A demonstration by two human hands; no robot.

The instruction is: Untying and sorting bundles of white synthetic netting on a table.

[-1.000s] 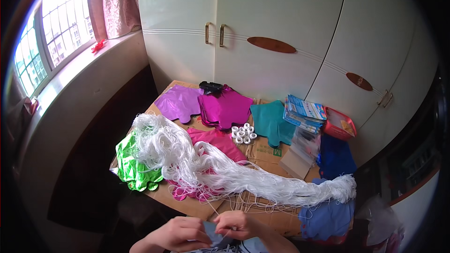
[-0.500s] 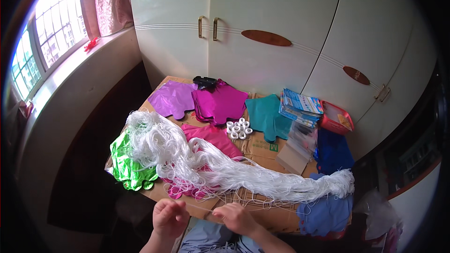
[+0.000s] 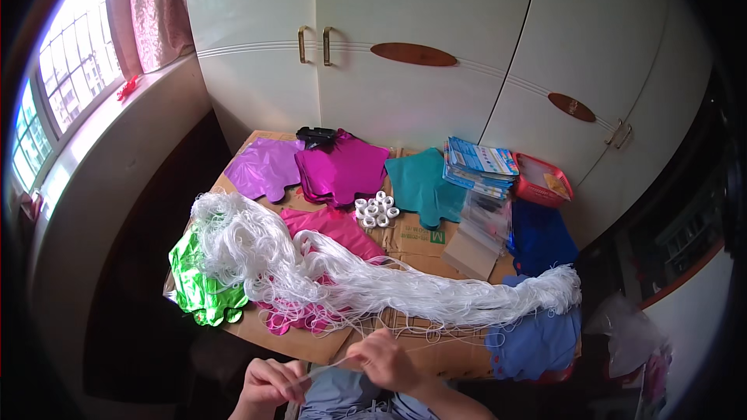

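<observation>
A big skein of loose white string [image 3: 405, 292] stretches across the cardboard-covered table in front of me. My left hand [image 3: 269, 383] is closed near my lap, and my right hand [image 3: 383, 359] is closed at the table's front edge. Between the two runs a short, whitish length of string [image 3: 323, 369], pinched at both ends. Several loose strands hang from the skein just beyond my right hand. Small white coils [image 3: 377, 210], wound like rings, sit grouped behind the skein.
Flat foil balloons lie around: green [image 3: 198, 280], lilac [image 3: 264, 167], magenta [image 3: 346, 167], pink [image 3: 334, 229], teal [image 3: 426, 187] and blue [image 3: 537, 346]. Printed leaflets [image 3: 478, 167], clear bags [image 3: 475, 237] and a red basket [image 3: 545, 181] occupy the right. White cabinets [image 3: 420, 0] stand behind.
My left hand has dropped lower and turned, its fingers now pointing toward the right hand. The length of string between them shows more plainly. The whole view has shifted slightly.
</observation>
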